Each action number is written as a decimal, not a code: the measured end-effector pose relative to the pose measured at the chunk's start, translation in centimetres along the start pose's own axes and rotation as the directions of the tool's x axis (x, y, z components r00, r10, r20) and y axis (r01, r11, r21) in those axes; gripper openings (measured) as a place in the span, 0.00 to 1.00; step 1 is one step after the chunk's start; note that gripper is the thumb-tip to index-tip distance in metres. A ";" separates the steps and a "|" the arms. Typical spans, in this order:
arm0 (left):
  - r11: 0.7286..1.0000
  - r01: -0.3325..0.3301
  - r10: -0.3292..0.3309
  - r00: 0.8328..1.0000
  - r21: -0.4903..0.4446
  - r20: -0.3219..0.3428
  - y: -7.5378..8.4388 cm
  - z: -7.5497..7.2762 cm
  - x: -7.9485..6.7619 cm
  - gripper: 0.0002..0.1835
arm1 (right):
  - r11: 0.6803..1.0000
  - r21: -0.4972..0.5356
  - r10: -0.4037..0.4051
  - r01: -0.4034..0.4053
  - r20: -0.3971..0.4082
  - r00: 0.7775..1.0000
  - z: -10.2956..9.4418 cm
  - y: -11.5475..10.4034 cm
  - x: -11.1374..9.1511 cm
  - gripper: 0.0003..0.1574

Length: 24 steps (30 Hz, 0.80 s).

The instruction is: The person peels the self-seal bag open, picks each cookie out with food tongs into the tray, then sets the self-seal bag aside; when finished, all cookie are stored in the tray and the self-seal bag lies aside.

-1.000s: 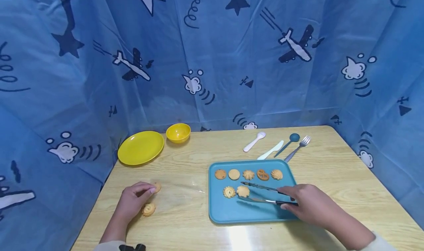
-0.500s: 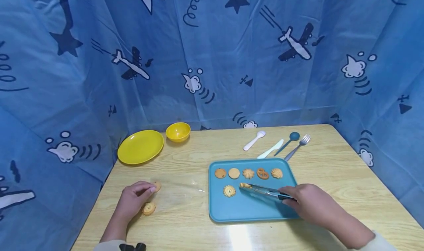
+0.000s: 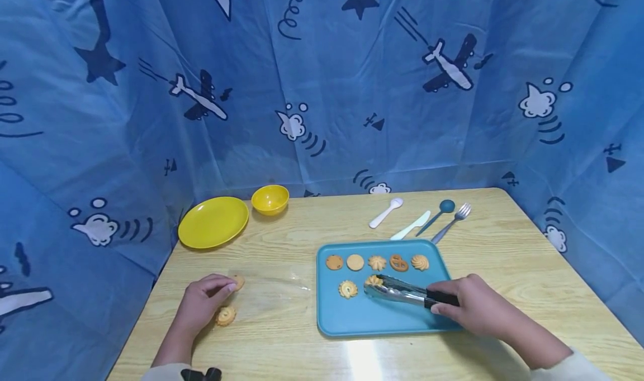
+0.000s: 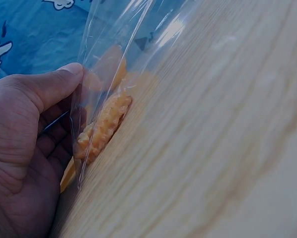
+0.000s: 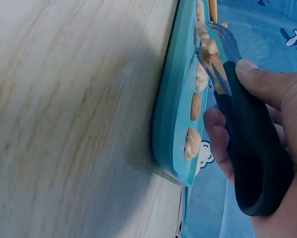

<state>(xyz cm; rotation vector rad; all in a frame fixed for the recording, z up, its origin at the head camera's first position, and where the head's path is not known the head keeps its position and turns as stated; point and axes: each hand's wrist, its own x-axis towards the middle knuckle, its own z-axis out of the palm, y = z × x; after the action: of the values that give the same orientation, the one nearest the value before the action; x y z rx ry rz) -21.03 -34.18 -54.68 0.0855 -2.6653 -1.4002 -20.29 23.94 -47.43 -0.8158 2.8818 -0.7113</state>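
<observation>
My left hand (image 3: 203,303) pinches the edge of a clear plastic bag (image 3: 271,286), seen close in the left wrist view. Inside the bag lie a ridged cookie (image 4: 106,126) and a smoother round cookie (image 3: 238,282) by the fingertips. My right hand (image 3: 478,305) grips black-handled metal tongs (image 3: 402,293) over the blue tray. Between the tong tips is a flower-shaped cookie (image 3: 373,280), lifted and tilted. On the tray (image 3: 382,325) a ring-shaped cookie (image 3: 348,289) lies left of the tongs, below a back row of several cookies, including a pretzel cookie (image 3: 399,263).
A yellow plate (image 3: 213,223) and a yellow bowl (image 3: 270,200) stand at the back left. Behind the tray lie a white spoon (image 3: 386,213), a pale knife (image 3: 411,225), a dark teal spoon (image 3: 436,217) and a fork (image 3: 451,223). A blue curtain surrounds the table.
The tongs have closed on the flower-shaped cookie and lifted it from its spot beside the ring-shaped cookie, tilting it and shifting slightly right. My left hand stays in place.
</observation>
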 end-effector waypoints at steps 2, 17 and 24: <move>1.000 -0.002 0.002 1.000 -0.002 -0.001 0.1 0.0 0.0 0.13 | 1.000 -0.018 0.006 -0.006 -0.006 1.000 0.1 0.0 0.0 0.29; 1.000 -0.019 0.019 1.000 0.000 0.004 -0.5 -0.3 0.0 0.14 | 0.972 -0.129 -0.210 0.195 -0.109 0.972 2.0 -5.0 3.8 0.21; 1.000 -0.003 0.003 1.000 -0.018 0.010 -0.3 -0.1 0.1 0.14 | 0.947 -0.163 -0.287 0.278 -0.035 0.957 4.4 -9.2 9.3 0.22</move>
<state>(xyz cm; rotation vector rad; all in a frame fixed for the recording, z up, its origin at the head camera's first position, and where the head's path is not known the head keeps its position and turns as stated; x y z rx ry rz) -21.09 -34.46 -54.87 0.0730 -2.6594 -1.4281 -23.01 10.45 -46.65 -1.2688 2.9332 -0.5413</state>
